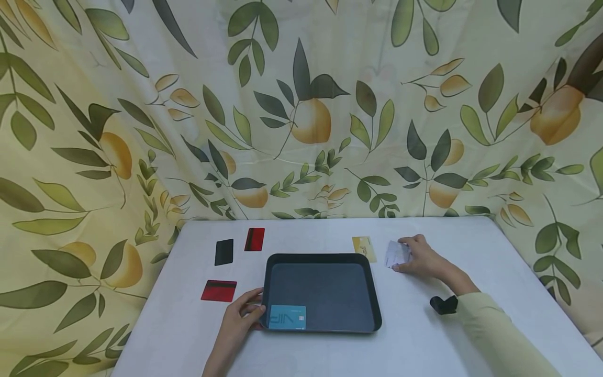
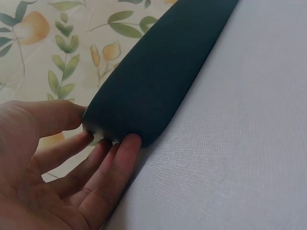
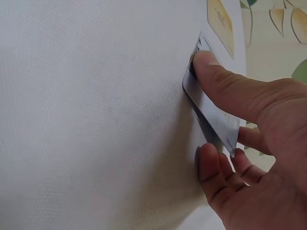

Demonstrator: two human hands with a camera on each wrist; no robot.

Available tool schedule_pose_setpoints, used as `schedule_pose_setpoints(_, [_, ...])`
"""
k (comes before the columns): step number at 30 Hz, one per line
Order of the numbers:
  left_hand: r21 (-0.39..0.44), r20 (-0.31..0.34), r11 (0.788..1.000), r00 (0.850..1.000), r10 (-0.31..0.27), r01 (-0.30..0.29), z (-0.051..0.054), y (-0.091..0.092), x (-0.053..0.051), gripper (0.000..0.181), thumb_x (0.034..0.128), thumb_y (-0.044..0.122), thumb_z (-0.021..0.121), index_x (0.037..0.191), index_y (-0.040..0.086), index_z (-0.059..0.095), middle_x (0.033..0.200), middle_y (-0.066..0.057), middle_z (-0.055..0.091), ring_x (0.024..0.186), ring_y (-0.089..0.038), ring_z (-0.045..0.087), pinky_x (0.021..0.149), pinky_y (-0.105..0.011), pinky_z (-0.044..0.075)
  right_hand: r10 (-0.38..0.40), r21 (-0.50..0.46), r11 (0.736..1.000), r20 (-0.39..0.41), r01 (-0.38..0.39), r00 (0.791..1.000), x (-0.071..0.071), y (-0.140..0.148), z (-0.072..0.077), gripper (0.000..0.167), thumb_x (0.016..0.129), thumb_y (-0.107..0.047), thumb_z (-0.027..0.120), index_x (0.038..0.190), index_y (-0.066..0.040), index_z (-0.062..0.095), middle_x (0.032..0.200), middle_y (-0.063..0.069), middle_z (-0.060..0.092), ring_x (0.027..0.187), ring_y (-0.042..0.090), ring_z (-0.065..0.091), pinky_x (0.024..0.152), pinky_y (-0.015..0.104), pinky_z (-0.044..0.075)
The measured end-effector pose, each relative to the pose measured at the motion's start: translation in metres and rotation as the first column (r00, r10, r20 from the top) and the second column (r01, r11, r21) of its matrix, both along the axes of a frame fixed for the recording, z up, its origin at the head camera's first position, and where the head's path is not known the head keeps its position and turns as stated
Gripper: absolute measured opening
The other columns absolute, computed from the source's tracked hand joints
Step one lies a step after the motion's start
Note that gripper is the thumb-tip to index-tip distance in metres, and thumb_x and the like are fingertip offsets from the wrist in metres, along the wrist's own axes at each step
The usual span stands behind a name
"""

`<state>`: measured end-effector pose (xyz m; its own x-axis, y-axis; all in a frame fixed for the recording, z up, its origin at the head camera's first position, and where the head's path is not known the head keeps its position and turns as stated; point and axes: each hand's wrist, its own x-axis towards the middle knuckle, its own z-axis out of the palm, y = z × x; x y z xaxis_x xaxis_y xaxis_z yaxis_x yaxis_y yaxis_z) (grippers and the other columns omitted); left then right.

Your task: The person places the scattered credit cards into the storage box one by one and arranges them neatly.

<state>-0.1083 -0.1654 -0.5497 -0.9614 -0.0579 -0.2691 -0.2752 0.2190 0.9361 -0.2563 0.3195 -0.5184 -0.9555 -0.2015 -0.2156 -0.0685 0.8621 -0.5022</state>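
A dark tray [image 1: 325, 283] lies on the white table, with a blue card [image 1: 288, 317] inside its front left corner. My left hand [image 1: 241, 317] holds the tray's left side near that corner; in the left wrist view its fingertips [image 2: 128, 143] touch the tray's outer wall [image 2: 148, 86]. Right of the tray, my right hand [image 1: 421, 257] grips a pale whitish card [image 1: 394, 253] by its edges. The right wrist view has this card [image 3: 211, 105] tilted, its lower edge off the cloth, with the thumb [image 3: 208, 64] on one edge.
A yellow card [image 1: 364, 248] lies behind the tray's right corner. To the left are a black card [image 1: 224, 252] and two red cards with dark stripes, one farther back [image 1: 255, 239] and one nearer [image 1: 219, 291]. A patterned curtain [image 1: 301, 173] hangs behind the table.
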Motion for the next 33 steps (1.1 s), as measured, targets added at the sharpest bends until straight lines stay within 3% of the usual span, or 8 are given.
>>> schedule_pose_setpoints(4, [0.004,-0.006,1.000,1.000,-0.004,0.004,0.001,0.000,0.000,0.051,0.0952,0.016,0.074,0.144,0.012,0.061,0.134,-0.018,0.065,0.098,-0.019,0.066,0.072,-0.028,0.063,-0.020,0.009,1.000,0.002,0.020,1.000,0.000,0.004,0.000,0.092,0.081,-0.033,0.090,0.145,0.013,0.044,0.131,0.038,0.037,0.112,0.043,0.049,0.102,0.064,0.048])
schedule_pose_setpoints(10, [0.015,0.009,1.000,1.000,-0.006,0.005,0.001,0.000,-0.001,0.051,0.0952,0.017,0.074,0.144,0.013,0.061,0.135,-0.016,0.065,0.099,-0.020,0.067,0.073,-0.029,0.063,-0.059,-0.031,0.998,-0.013,0.059,0.998,0.002,0.008,0.002,0.076,0.087,-0.021,0.084,0.143,0.014,0.044,0.128,0.038,0.044,0.107,0.042,0.052,0.094,0.057,0.052])
schedule_pose_setpoints(17, [0.017,-0.004,1.000,1.000,-0.004,0.004,0.001,0.001,0.000,0.051,0.0953,0.015,0.073,0.144,0.011,0.061,0.134,-0.017,0.065,0.098,-0.020,0.067,0.072,-0.029,0.063,-0.137,-0.106,0.984,0.046,0.141,0.990,0.007,0.014,0.004,0.066,0.098,-0.020,0.069,0.149,0.009,0.038,0.147,0.039,0.043,0.128,0.055,0.050,0.104,0.065,0.049])
schedule_pose_setpoints(24, [0.017,-0.014,1.000,1.000,0.005,-0.005,0.000,0.001,0.001,0.051,0.0956,0.014,0.073,0.145,0.010,0.061,0.133,-0.017,0.065,0.097,-0.019,0.066,0.070,-0.030,0.063,-0.135,-0.194,0.970,0.065,0.145,0.989,0.013,0.019,0.005,0.064,0.100,-0.021,0.065,0.149,0.010,0.038,0.152,0.040,0.037,0.135,0.059,0.045,0.108,0.068,0.046])
schedule_pose_setpoints(29, [0.021,-0.022,1.000,1.000,0.004,-0.003,0.001,0.001,0.002,0.051,0.0953,0.014,0.073,0.145,0.010,0.061,0.133,-0.018,0.065,0.096,-0.019,0.067,0.070,-0.030,0.063,-0.126,-0.235,0.961,0.091,0.144,0.988,0.016,0.019,0.005,0.058,0.101,-0.018,0.064,0.147,0.009,0.041,0.145,0.036,0.047,0.122,0.045,0.058,0.097,0.051,0.055])
schedule_pose_setpoints(33, [0.018,-0.027,1.000,1.000,-0.001,0.001,0.001,0.001,0.001,0.051,0.0958,0.015,0.073,0.145,0.010,0.060,0.133,-0.018,0.065,0.095,-0.018,0.067,0.070,-0.030,0.063,-0.113,-0.252,0.958,0.114,0.139,0.987,0.017,0.019,0.008,0.055,0.102,-0.016,0.063,0.147,0.008,0.042,0.142,0.034,0.050,0.114,0.036,0.061,0.090,0.040,0.055])
